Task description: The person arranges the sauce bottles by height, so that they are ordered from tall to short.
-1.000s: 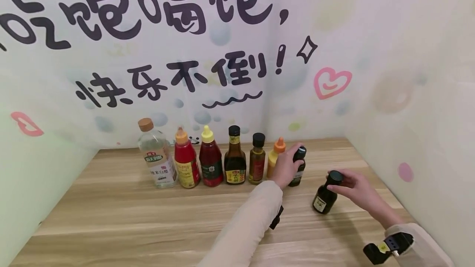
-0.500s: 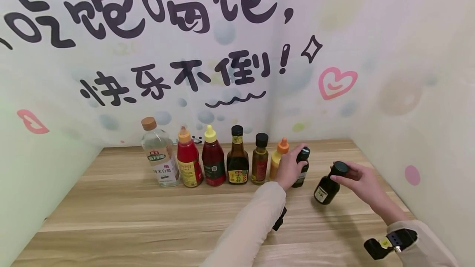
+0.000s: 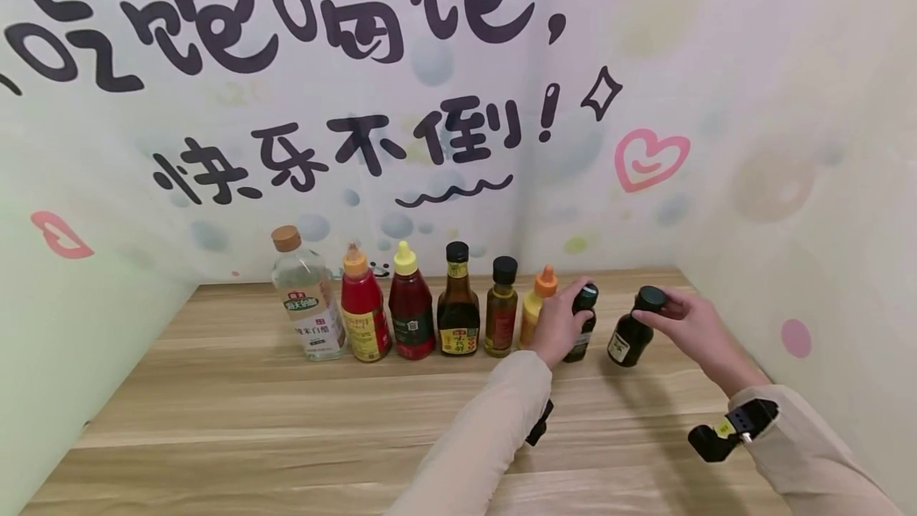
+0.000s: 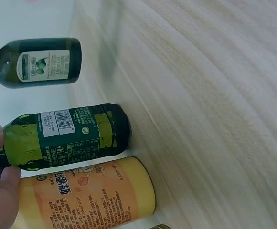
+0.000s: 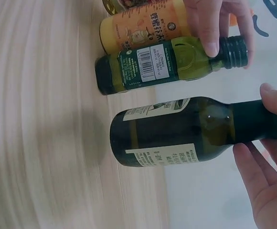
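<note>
My left hand [image 3: 561, 326] grips the neck of a green glass bottle [image 4: 67, 136], which stands upright at the right end of the row. Beside it, on its left, is a yellow squeeze bottle [image 5: 143, 28] with an orange cap, partly hidden by that hand in the head view. My right hand [image 3: 693, 330] holds a dark olive oil bottle [image 5: 162, 133] by its neck, just under the black cap. This bottle tilts slightly and appears a little above the table, to the right of the green bottle and apart from it.
Leftward along the row stand a clear vinegar bottle [image 3: 315, 317], a red squeeze bottle [image 3: 364, 313], a dark red squeeze bottle [image 3: 411, 313], a soy sauce bottle [image 3: 458, 313] and a small black-capped bottle [image 3: 501, 313]. A printed wall cloth [image 3: 444, 221] backs the wooden table [image 3: 286, 428].
My right hand has carried the olive oil bottle up and back, level with the row's right end. My left hand keeps its grip on the green bottle; the view shifted slightly.
</note>
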`<action>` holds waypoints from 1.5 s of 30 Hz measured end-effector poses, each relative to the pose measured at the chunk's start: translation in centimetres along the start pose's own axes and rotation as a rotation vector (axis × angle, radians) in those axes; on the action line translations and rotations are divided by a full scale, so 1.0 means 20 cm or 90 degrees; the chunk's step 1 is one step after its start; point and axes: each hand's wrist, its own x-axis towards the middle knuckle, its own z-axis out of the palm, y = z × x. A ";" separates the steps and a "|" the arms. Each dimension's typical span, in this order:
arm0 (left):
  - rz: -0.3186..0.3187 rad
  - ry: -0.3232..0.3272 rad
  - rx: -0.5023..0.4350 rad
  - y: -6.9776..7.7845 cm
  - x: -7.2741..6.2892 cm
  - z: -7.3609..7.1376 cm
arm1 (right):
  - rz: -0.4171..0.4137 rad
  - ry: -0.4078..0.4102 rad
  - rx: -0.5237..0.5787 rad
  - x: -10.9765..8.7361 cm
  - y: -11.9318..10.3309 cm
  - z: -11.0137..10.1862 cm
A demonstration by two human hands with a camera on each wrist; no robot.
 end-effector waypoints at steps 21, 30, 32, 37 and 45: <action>-0.013 -0.005 -0.006 0.00 0.01 0.01 | 0.031 0.011 0.052 0.12 0.07 0.14; -0.011 -0.004 0.002 0.01 0.00 0.00 | 0.007 0.024 0.043 0.13 0.09 0.18; -0.011 -0.005 0.006 0.01 0.00 0.00 | -0.008 0.026 0.044 0.13 0.09 0.19; -0.004 -0.013 0.022 0.01 0.00 -0.01 | -0.027 0.021 0.052 0.14 0.11 0.20; 0.015 -0.036 0.045 0.02 0.00 -0.02 | -0.020 0.017 0.052 0.12 0.11 0.20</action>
